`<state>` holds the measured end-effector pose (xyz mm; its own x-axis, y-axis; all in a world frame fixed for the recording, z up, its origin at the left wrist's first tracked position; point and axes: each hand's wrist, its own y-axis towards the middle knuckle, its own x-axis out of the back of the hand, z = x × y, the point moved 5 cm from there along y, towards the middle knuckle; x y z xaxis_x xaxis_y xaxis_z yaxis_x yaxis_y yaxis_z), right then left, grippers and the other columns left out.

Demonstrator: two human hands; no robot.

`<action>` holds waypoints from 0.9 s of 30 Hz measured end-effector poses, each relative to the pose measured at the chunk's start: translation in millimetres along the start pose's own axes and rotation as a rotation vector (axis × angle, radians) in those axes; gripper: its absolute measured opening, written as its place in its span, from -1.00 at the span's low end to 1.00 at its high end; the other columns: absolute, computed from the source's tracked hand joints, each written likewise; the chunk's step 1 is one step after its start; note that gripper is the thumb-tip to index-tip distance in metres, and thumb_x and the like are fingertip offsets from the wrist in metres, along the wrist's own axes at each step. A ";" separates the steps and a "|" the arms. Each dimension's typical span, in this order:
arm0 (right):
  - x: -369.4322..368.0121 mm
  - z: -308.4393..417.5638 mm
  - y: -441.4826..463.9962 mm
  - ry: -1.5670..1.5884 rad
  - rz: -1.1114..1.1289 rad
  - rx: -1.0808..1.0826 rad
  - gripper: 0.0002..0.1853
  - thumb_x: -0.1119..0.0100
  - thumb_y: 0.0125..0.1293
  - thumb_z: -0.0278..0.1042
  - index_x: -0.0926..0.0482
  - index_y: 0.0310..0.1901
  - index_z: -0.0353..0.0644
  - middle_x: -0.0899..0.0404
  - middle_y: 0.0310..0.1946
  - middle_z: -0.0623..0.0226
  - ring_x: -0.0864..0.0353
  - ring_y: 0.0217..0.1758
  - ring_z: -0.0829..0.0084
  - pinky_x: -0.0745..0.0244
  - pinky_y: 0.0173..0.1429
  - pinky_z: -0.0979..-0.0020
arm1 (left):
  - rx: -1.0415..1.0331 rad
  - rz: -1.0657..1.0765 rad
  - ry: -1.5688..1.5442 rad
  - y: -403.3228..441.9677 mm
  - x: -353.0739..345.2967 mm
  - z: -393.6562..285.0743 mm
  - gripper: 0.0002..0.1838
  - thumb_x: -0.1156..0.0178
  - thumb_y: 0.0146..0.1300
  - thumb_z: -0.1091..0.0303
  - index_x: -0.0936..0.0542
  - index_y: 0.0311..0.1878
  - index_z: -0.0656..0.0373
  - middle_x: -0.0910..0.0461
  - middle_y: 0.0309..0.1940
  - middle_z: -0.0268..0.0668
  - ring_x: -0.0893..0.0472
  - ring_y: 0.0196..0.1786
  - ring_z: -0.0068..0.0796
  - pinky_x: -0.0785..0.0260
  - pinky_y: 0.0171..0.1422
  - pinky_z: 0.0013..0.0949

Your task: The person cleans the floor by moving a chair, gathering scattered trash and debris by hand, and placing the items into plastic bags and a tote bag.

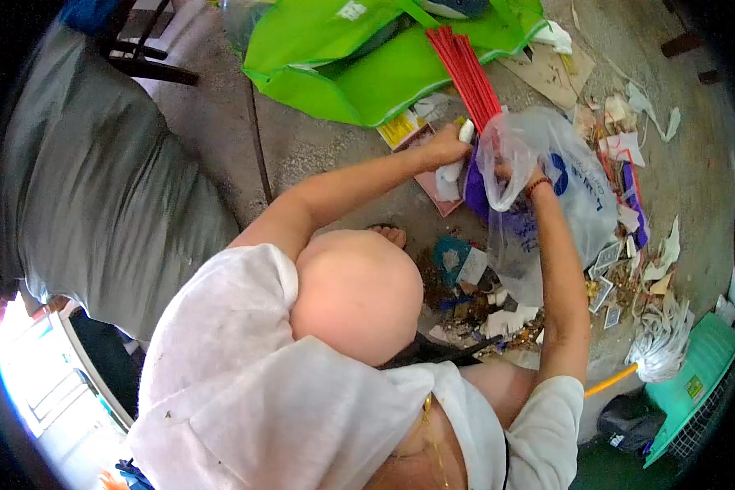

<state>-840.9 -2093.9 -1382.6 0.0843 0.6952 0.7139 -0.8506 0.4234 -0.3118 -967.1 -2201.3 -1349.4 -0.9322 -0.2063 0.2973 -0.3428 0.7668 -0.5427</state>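
Note:
My left hand is closed around a white object, one end of which sticks out above the fingers; its kind is unclear. My right hand is at the mouth of a translucent plastic bag with blue print, its fingers partly covered by the plastic and seemingly gripping it. Between the hands, a bundle of thin red sticks runs down to the bag's mouth. Something purple shows beside the bag, under the sticks' lower end. A shallow pinkish box lies beneath my left hand.
A large green bag spreads across the floor ahead. Paper scraps, cards and dirt litter the floor around the plastic bag. At the right are a mop head and a green plastic crate. Grey cloth hangs at the left.

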 end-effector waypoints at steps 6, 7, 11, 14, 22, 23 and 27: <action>-15.5 -3.1 -29.1 0.221 -0.047 -0.020 -0.41 -0.23 -0.32 -0.25 -0.41 -0.10 -0.17 -0.43 -0.15 0.28 -0.36 -0.08 0.29 -0.22 0.03 0.31 | 0.080 0.214 0.036 -11.3 -0.6 -4.0 -0.62 -0.11 -0.19 0.35 -0.47 -0.21 0.27 -0.54 -0.37 -0.14 -0.53 -0.37 -0.31 -0.36 -0.30 -0.29; -18.2 -2.0 -33.7 0.263 -0.058 -0.028 -0.39 -0.25 -0.33 -0.26 -0.40 -0.09 -0.17 -0.43 -0.15 0.28 -0.36 -0.07 0.31 -0.22 0.04 0.32 | 0.067 0.202 0.040 -13.8 11.9 -10.0 -0.62 -0.11 -0.19 0.35 -0.47 -0.21 0.27 -0.54 -0.37 -0.14 -0.53 -0.37 -0.31 -0.36 -0.30 -0.29; -26.0 3.4 -51.1 0.537 -0.103 -0.104 -0.31 -0.30 -0.40 -0.31 -0.38 -0.04 -0.18 -0.42 -0.12 0.30 -0.35 -0.02 0.35 -0.20 0.09 0.37 | -0.131 -0.033 0.557 -6.0 79.1 -23.7 -0.54 -0.13 -0.22 0.35 -0.40 -0.13 0.25 -0.51 -0.34 -0.03 -0.52 -0.30 -0.13 -0.37 -0.23 -0.20; -4.2 40.4 -53.5 0.363 -0.080 -0.038 -0.33 -0.26 -0.42 -0.28 -0.38 -0.08 -0.18 -0.42 -0.14 0.19 -0.36 -0.04 0.22 -0.21 0.08 0.32 | -0.086 -0.377 0.895 -2.9 144.6 -30.5 -0.34 -0.19 -0.18 0.29 -0.23 0.06 0.24 -0.37 -0.06 -0.01 -0.44 -0.10 0.00 -0.34 -0.08 -0.15; -45.6 -19.9 -38.7 0.176 -0.099 0.021 -0.37 -0.22 -0.31 -0.22 -0.36 -0.07 -0.24 -0.42 -0.14 0.08 -0.38 -0.06 0.15 -0.25 0.04 0.27 | -0.642 -0.749 1.099 -84.3 205.7 -96.9 -0.42 -0.19 -0.07 0.25 -0.26 0.04 0.21 -0.25 0.02 0.00 -0.32 -0.01 0.02 -0.25 0.01 -0.12; -39.9 -19.9 -41.7 0.151 -0.086 0.014 -0.38 -0.22 -0.29 -0.23 -0.36 -0.07 -0.24 -0.43 -0.15 0.10 -0.38 -0.07 0.17 -0.26 0.03 0.29 | -0.770 -0.871 1.165 -98.6 218.6 -107.0 -0.48 -0.18 -0.07 0.30 -0.29 0.00 0.21 -0.27 -0.01 -0.01 -0.34 -0.04 0.01 -0.27 -0.02 -0.13; -22.6 -14.9 -58.8 0.218 -0.030 -0.004 -0.44 -0.18 -0.20 -0.27 -0.36 -0.06 -0.24 -0.43 -0.16 0.17 -0.40 -0.11 0.26 -0.29 -0.01 0.33 | -0.838 -0.984 1.214 -105.7 275.5 -93.5 -0.54 -0.23 -0.14 0.36 -0.34 -0.12 0.16 -0.31 -0.15 -0.08 -0.38 -0.12 -0.07 -0.31 -0.10 -0.17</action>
<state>-785.0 -2125.9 -1389.8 0.2200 0.7911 0.5708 -0.8440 0.4477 -0.2952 -1176.9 -2282.4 -1136.7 0.2982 -0.5127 0.8051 -0.1618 0.8042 0.5720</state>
